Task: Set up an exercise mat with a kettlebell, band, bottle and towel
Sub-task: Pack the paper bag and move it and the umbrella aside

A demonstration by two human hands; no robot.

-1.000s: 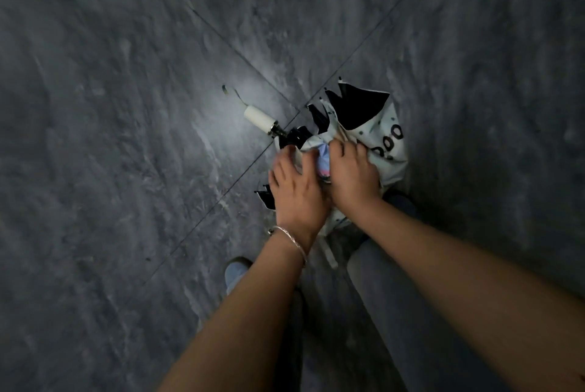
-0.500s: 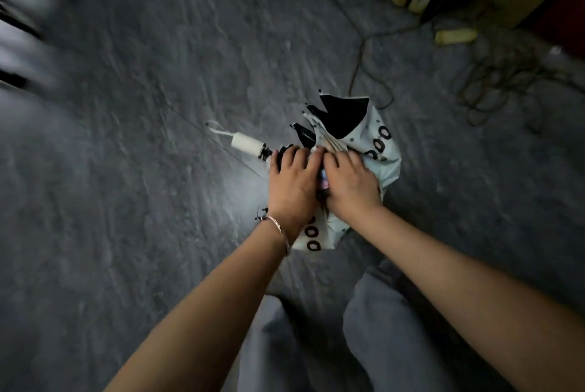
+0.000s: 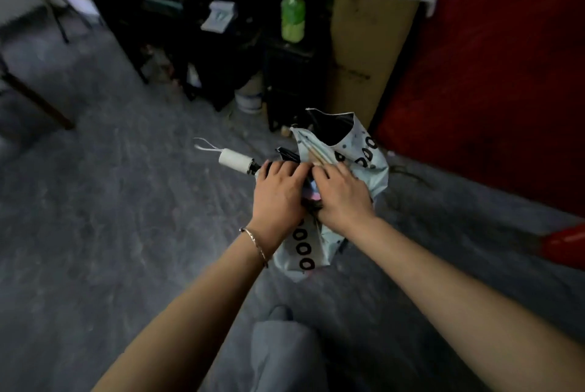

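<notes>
While your left hand (image 3: 278, 192) and right hand (image 3: 342, 195) press side by side around a folded umbrella (image 3: 329, 166), both clasp its pale ring-printed canopy; its white handle (image 3: 235, 159) sticks out left. A green bottle (image 3: 293, 13) stands upright on the dark stand (image 3: 294, 52) beyond, well apart.

folded umbrella (image 3: 342, 154) with white handle (image 3: 235, 159); cardboard box (image 3: 364, 52) beside red wall (image 3: 493, 75).

Umbrella (image 3: 342, 157) under both hands, handle (image 3: 235, 159) pointing left, bottle (image 3: 293, 13) behind, cardboard box (image 3: 364, 52) right of bottle
</notes>
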